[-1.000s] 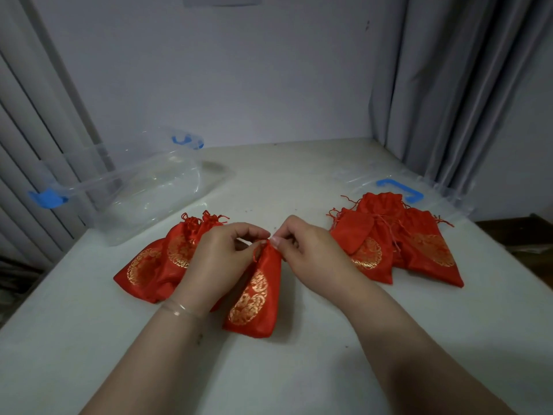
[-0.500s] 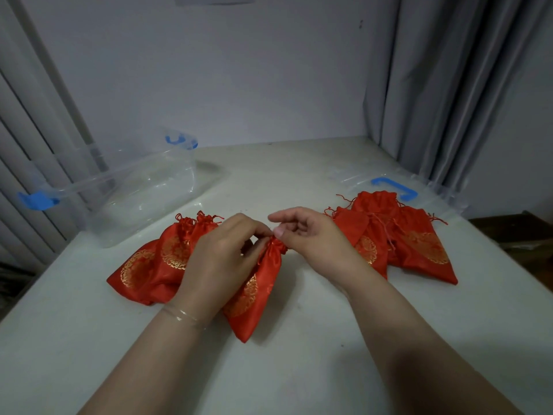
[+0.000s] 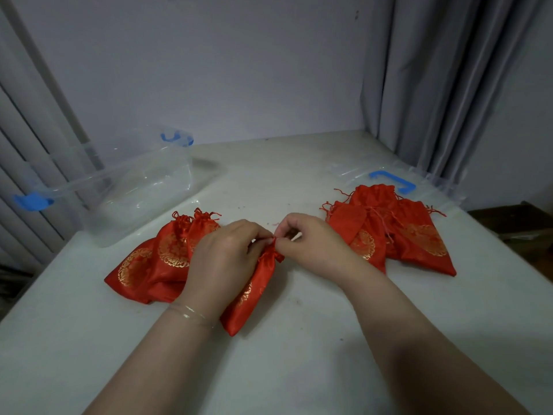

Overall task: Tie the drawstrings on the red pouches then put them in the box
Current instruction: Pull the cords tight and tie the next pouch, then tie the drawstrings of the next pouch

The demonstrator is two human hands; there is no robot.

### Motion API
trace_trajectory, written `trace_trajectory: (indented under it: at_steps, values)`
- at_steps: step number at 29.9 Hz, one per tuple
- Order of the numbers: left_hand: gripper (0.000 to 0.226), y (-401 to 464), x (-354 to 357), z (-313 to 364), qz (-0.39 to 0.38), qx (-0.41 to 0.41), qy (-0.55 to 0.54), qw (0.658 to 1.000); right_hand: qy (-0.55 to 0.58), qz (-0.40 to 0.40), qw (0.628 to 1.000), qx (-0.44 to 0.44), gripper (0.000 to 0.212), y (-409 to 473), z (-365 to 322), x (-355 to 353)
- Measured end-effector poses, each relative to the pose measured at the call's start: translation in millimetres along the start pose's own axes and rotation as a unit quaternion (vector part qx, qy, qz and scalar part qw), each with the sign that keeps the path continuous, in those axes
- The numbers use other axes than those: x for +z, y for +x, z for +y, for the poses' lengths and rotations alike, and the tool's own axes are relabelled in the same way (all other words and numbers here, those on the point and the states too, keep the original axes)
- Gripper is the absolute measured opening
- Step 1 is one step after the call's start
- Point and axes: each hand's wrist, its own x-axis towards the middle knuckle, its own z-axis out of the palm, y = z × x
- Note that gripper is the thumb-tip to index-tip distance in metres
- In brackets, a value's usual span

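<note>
A red pouch with a gold print (image 3: 254, 298) lies on the white table in front of me, its neck gathered. My left hand (image 3: 223, 262) covers the pouch's upper part and pinches the drawstring at the neck. My right hand (image 3: 311, 244) pinches the same drawstring from the right. Fingertips of both hands meet at the neck. Tied pouches (image 3: 161, 259) lie in a pile to the left. Pouches with loose strings (image 3: 398, 232) lie in a pile to the right. The clear plastic box (image 3: 131, 187) with blue clips stands at the back left.
The box's clear lid with a blue handle (image 3: 392, 181) lies flat behind the right pile. Grey curtains hang at the left and at the right back corner. The table's right edge runs near the right pile.
The pouch's neck has been drawn tighter and the pouch has slid and tilted slightly left. Both hands stayed at the neck, fingers working the string.
</note>
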Motion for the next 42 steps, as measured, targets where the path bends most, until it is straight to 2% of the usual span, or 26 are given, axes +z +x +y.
trace_trajectory:
  at_steps: [2, 4, 9, 12, 16, 18, 20, 22, 24, 26, 28, 30, 32, 34, 36, 39, 41, 42]
  values:
    - [0.009, -0.3, -0.1, -0.2, -0.001, -0.021, 0.006, 1.000, -0.014, 0.035, 0.999, -0.020, 0.010, 0.5, 0.6, 1.9]
    - [0.008, -0.2, -0.5, -0.8, -0.007, -0.026, 0.007, 1.000, -0.040, 0.070, 0.996, -0.040, 0.008, 2.0, 1.7, -0.2]
    - [0.005, 3.8, 2.4, -1.8, -0.055, 0.013, -0.014, 0.998, -0.182, 0.101, 0.977, -0.047, 0.003, 1.6, 6.5, -2.0]
    - [0.005, 3.6, 2.9, -4.5, -0.076, 0.009, -0.053, 0.996, -0.236, 0.141, 0.959, -0.067, 0.006, 1.4, 3.7, 4.3]
    - [0.007, 2.9, -0.7, -3.9, -0.109, -0.030, -0.094, 0.989, -0.266, 0.174, 0.943, -0.103, 0.009, 1.9, -1.6, 12.5]
    - [0.009, 1.8, -3.2, -1.4, -0.116, -0.054, -0.124, 0.984, -0.236, 0.157, 0.951, -0.119, 0.009, 2.0, -1.5, 10.8]
    - [0.010, 0.6, -4.7, 0.5, -0.101, -0.073, -0.150, 0.981, -0.161, 0.131, 0.971, -0.119, 0.007, 2.0, 0.5, 5.2]
    - [0.010, 1.1, -5.0, -0.3, -0.061, -0.110, -0.161, 0.979, -0.122, 0.151, 0.977, -0.093, 0.006, 3.0, 4.5, -1.9]
    - [0.010, 2.9, -5.1, -4.0, 0.001, -0.167, -0.175, 0.970, -0.154, 0.215, 0.963, -0.048, 0.009, 5.7, 12.0, -11.6]
    - [0.014, 4.0, -6.6, -11.5, 0.050, -0.221, -0.188, 0.956, -0.247, 0.245, 0.937, 0.026, 0.015, 7.7, 20.7, -21.0]
    - [0.027, 4.3, -8.9, -22.1, 0.053, -0.246, -0.105, 0.962, -0.329, 0.209, 0.914, 0.110, 0.027, 7.8, 27.6, -25.6]
    - [0.043, 3.0, -9.8, -32.7, -0.015, -0.239, 0.049, 0.970, -0.374, 0.159, 0.900, 0.158, 0.040, 6.9, 32.0, -25.1]
    - [0.053, 0.9, -9.1, -36.1, -0.114, -0.250, 0.165, 0.947, -0.401, 0.129, 0.890, 0.174, 0.042, 7.5, 34.1, -22.3]
    - [0.056, -2.2, -4.7, -37.6, -0.158, -0.249, 0.212, 0.932, -0.412, 0.123, 0.884, 0.182, 0.037, 8.3, 34.8, -22.6]
    - [0.055, -3.7, -4.0, -38.0, -0.131, -0.242, 0.206, 0.939, -0.405, 0.125, 0.886, 0.187, 0.033, 9.5, 34.1, -24.0]
    - [0.040, -1.5, -6.6, -35.5, 0.003, -0.186, 0.164, 0.969, -0.378, 0.154, 0.897, 0.171, 0.031, 10.3, 32.3, -26.7]
    - [0.023, 3.4, -9.1, -31.6, 0.093, -0.114, 0.117, 0.982, -0.324, 0.199, 0.917, 0.118, 0.027, 10.5, 29.8, -26.1]
    - [0.019, 4.7, -10.0, -28.9, 0.106, -0.085, 0.086, 0.987, -0.290, 0.225, 0.927, 0.076, 0.024, 10.2, 27.6, -24.8]
